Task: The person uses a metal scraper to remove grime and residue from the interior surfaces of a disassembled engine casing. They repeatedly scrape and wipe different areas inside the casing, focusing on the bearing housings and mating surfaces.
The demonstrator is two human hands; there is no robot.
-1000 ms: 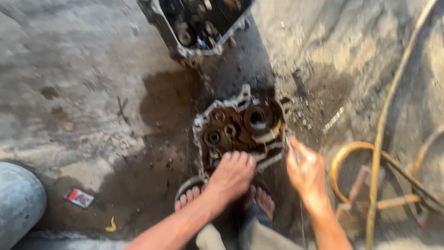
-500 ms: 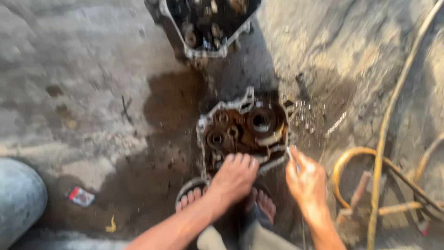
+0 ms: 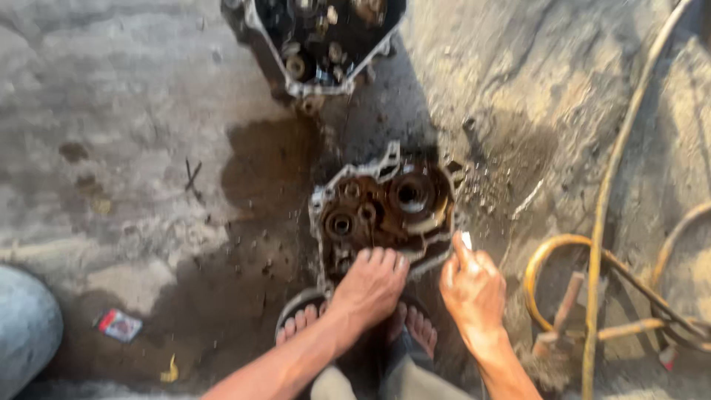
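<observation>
The engine case half (image 3: pixel 385 215) lies open-side up on the wet, oil-dark concrete floor (image 3: pixel 133 148), just in front of the person's bare feet (image 3: pixel 304 322). Its bearing seats and gear bores are brown with grime. The left hand (image 3: pixel 372 285) is spread flat over the near edge of the case, palm down and fingers open, pressing on it rather than gripping. The right hand (image 3: pixel 472 285) sits at the case's right edge with its grip closed around a small pale-tipped tool (image 3: pixel 466 240); what kind of tool I cannot tell.

It looks like a cleaning or scraping step along the mating edge, with the left hand steadying the case. The next move would seem to call for firm downward pressure from the left hand so the case does not slide on the slick floor while the tool tip works the rim.

Compared with half a second ago, both hands are in nearly the same places; the view has only drifted slightly.

Further off, a second engine casing (image 3: pixel 318 44) sits beyond the first, yellow hoses (image 3: pixel 615 185) loop on the right, and a small red wrapper (image 3: pixel 118 324) lies to the left.
</observation>
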